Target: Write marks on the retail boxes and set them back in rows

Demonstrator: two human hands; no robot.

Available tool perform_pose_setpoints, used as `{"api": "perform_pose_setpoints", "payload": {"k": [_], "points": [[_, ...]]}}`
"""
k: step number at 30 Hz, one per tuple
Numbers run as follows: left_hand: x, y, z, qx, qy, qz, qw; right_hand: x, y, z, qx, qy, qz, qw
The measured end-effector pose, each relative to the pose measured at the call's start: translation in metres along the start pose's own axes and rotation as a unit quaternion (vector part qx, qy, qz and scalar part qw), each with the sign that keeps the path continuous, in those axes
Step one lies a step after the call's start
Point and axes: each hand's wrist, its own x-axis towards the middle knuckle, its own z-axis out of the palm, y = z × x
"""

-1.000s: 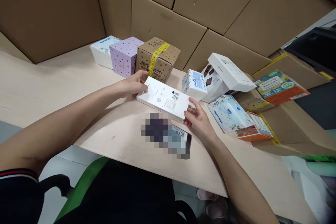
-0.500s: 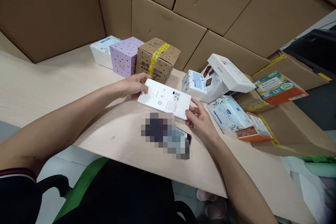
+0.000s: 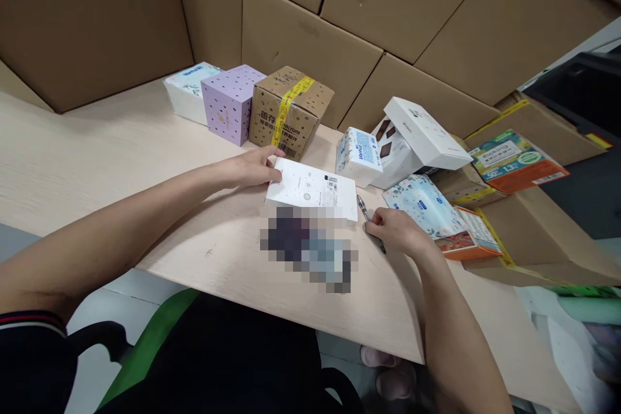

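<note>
A flat white box point(image 3: 313, 189) with small print and a barcode lies on the pale wooden table point(image 3: 97, 155). My left hand point(image 3: 252, 167) rests at its left edge, fingers stretched and touching the box. To the right of the box, my right hand point(image 3: 395, 231) lies on the table with its fingers closed over a dark pen point(image 3: 365, 209). A blurred-out object point(image 3: 308, 247) lies just in front of the white box.
Behind stand a white tissue pack point(image 3: 187, 85), a lilac dotted box point(image 3: 228, 100) and a brown taped box point(image 3: 288, 110). To the right lie a blue-white tissue pack point(image 3: 359, 155), an open white box point(image 3: 417, 136), a floral pack point(image 3: 424, 204) and cartons. Big cardboard boxes point(image 3: 310, 32) form the back wall.
The white box was lowered flat onto the table. My right hand let go of its right end and moved right onto the pen. My left hand stayed at the box's left edge.
</note>
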Motion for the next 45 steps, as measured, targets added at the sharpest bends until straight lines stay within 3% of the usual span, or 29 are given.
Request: {"api": "perform_pose_setpoints", "payload": {"k": [4, 6, 8, 10, 13, 15, 17, 19, 22, 26, 33, 45], "points": [[-0.007, -0.001, 0.013, 0.042, 0.013, 0.038, 0.998, -0.005, 0.004, -0.019, 0.032, 0.083, 0.04, 0.995], [-0.009, -0.003, 0.02, 0.05, 0.03, 0.053, 0.997, -0.007, 0.002, -0.027, 0.167, 0.161, 0.043, 0.972], [-0.01, -0.005, 0.027, 0.051, 0.047, 0.078, 0.995, -0.009, -0.005, -0.03, 0.356, 0.223, 0.014, 0.908], [-0.011, -0.008, 0.033, 0.052, 0.06, 0.104, 0.991, -0.009, -0.017, -0.028, 0.492, 0.242, -0.033, 0.836], [-0.013, -0.01, 0.042, 0.059, 0.064, 0.125, 0.988, -0.005, -0.04, -0.023, 0.6, 0.211, -0.081, 0.767], [-0.016, -0.011, 0.047, 0.056, 0.062, 0.13, 0.988, 0.002, -0.057, -0.019, 0.643, 0.164, -0.094, 0.742], [-0.019, -0.012, 0.051, 0.048, 0.064, 0.144, 0.986, 0.01, -0.074, -0.013, 0.65, 0.111, -0.1, 0.745], [-0.021, -0.015, 0.054, 0.054, 0.065, 0.186, 0.979, 0.02, -0.088, -0.003, 0.623, 0.089, -0.104, 0.77], [-0.023, -0.019, 0.056, 0.1, 0.047, 0.286, 0.952, 0.034, -0.101, 0.017, 0.566, 0.135, -0.103, 0.807], [-0.023, -0.022, 0.055, 0.161, 0.02, 0.376, 0.912, 0.038, -0.107, 0.034, 0.549, 0.154, -0.089, 0.817], [-0.023, -0.019, 0.052, 0.197, -0.005, 0.378, 0.905, 0.032, -0.111, 0.032, 0.481, 0.146, -0.085, 0.86], [-0.023, -0.019, 0.052, 0.197, -0.005, 0.381, 0.903, 0.034, -0.109, 0.034, 0.468, 0.134, -0.082, 0.87]]}}
